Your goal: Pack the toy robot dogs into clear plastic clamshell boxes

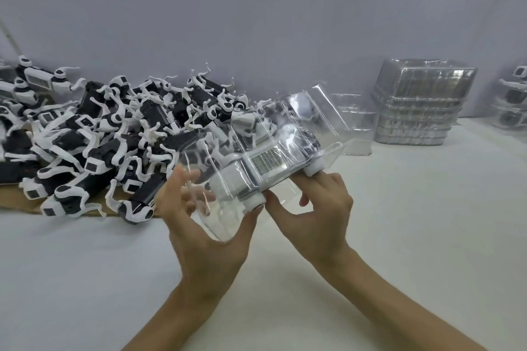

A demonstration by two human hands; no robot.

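Both hands hold a clear plastic clamshell box above the table, its lid swung open. Inside it lies a white toy robot dog with a gridded panel facing up. My left hand cups the box's left half, fingers behind the clear plastic and thumb under the toy's leg. My right hand grips the right side, thumb at the toy's near leg and fingers beneath the box. A big heap of black-and-white robot dogs lies on the left.
A stack of clear clamshell boxes stands at the back right, with a single box beside it. Packed boxes sit at the far right edge. Brown cardboard lies under the heap. The table is white, with a grey wall behind.
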